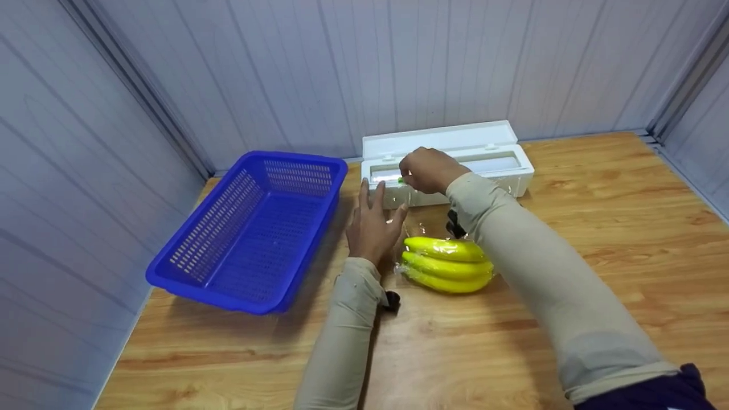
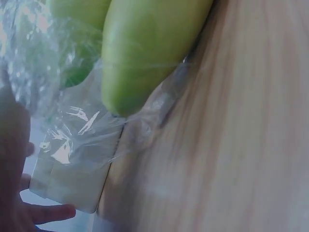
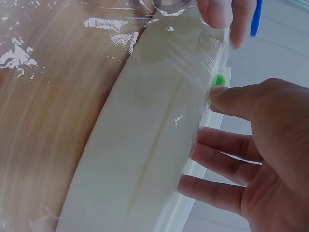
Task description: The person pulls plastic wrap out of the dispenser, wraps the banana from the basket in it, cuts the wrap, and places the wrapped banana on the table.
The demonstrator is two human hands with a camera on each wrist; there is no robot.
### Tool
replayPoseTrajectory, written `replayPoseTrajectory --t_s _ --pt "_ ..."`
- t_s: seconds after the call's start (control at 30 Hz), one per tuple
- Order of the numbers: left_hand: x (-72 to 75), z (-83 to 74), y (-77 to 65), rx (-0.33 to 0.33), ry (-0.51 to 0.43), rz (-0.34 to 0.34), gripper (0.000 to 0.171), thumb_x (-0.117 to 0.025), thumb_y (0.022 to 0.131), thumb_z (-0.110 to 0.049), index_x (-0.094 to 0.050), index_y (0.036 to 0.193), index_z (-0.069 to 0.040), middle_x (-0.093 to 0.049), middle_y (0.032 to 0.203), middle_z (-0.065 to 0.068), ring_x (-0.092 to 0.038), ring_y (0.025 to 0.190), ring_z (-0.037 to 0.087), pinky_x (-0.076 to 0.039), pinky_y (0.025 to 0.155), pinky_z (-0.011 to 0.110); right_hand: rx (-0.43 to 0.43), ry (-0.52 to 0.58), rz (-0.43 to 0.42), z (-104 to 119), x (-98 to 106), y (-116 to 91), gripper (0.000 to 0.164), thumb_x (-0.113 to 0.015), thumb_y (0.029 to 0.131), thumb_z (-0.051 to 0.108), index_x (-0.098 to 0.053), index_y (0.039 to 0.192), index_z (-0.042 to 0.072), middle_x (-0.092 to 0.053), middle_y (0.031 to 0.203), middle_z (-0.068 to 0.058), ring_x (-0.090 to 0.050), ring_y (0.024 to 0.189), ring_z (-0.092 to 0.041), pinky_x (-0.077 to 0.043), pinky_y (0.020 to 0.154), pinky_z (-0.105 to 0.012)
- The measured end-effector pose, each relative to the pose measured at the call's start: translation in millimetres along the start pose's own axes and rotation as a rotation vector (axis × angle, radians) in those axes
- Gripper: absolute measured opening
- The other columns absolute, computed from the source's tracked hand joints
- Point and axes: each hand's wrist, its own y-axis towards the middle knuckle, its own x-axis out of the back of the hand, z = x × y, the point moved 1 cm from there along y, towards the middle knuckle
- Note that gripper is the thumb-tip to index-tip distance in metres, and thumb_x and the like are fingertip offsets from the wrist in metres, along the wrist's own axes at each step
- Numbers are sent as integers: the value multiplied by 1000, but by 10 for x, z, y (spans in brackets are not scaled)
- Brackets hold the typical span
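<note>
Three yellow bananas (image 1: 447,267) lie before the white cling-film dispenser (image 1: 427,199). Right hand (image 1: 430,171) pinches green slider (image 3: 219,79); left hand (image 1: 373,230) spread. Slack film (image 2: 79,121) could bunch, tearing unevenly.

White box (image 3: 130,145) is standing lengthwise, lid (image 1: 438,138) hanging open. Green slider (image 3: 219,80) is sitting near the left end of the front rim, right hand (image 1: 433,169) pinching it. Clear film (image 2: 82,121) is draping over box front, wrinkling around yellow bananas (image 1: 447,266) lying crosswise.
</note>
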Motion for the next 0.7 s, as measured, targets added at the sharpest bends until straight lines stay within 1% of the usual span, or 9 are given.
replayPoseTrajectory --t_s 0.1,0.17,0.23,0.33,0.43,0.5,0.57,0.7 --pt "-13 -39 2 -9 -11 -2 75 -52 95 -63 -32 158 -27 -14 167 9 -62 112 34 -53 78 53 5 1 -16 -17 12 -16 19 -62 98 12 -73 108 1 -71 108 -15 -66 102 -33 -52 91 -47" --pt "-20 -62 4 -16 -15 -12 78 -53 94 -61 -29 158 -23 -15 166 10 -66 101 33 -54 72 51 7 -6 -25 -25 22 -27 19 -62 98 12 -73 107 1 -71 107 -15 -66 102 -33 -51 92 -47" --pt "-24 -79 6 -19 -15 -21 80 -55 94 -60 -27 158 -22 -16 166 11 -67 92 32 -54 68 49 8 -13 -29 -27 33 -37 19 -62 98 12 -73 107 1 -71 108 -15 -65 103 -33 -51 93 -47" --pt "-27 -96 6 -33 6 -23 79 -58 94 -58 -26 158 -25 -16 165 13 -67 82 31 -54 63 47 10 -13 -26 -23 43 -53 19 -62 98 12 -73 107 0 -71 108 -15 -65 103 -33 -51 93 -46" --pt "-32 -105 7 -50 43 -7 74 -59 94 -56 -29 158 -32 -13 165 16 -66 86 32 -54 63 47 17 -5 -34 -14 52 -60 19 -62 98 12 -74 107 0 -71 108 -15 -66 102 -33 -51 92 -46" --pt "-36 -110 5 -53 68 6 71 -59 95 -55 -31 158 -35 -10 165 17 -67 90 32 -54 64 47 23 -6 -43 -12 53 -63 18 -63 97 11 -74 106 1 -72 107 -15 -66 101 -33 -51 92 -47" --pt "-45 -113 0 -48 81 17 70 -59 95 -53 -32 157 -35 -9 166 16 -66 95 33 -54 65 47 26 -14 -49 -15 51 -61 18 -63 97 11 -74 106 1 -72 106 -15 -67 101 -34 -52 91 -47" --pt "-65 -113 -11 -40 103 22 70 -60 96 -52 -32 157 -34 -8 166 15 -68 91 29 -54 64 45 24 -21 -45 -27 40 -56 18 -64 97 13 -75 107 3 -73 106 -14 -67 100 -33 -52 91 -47"
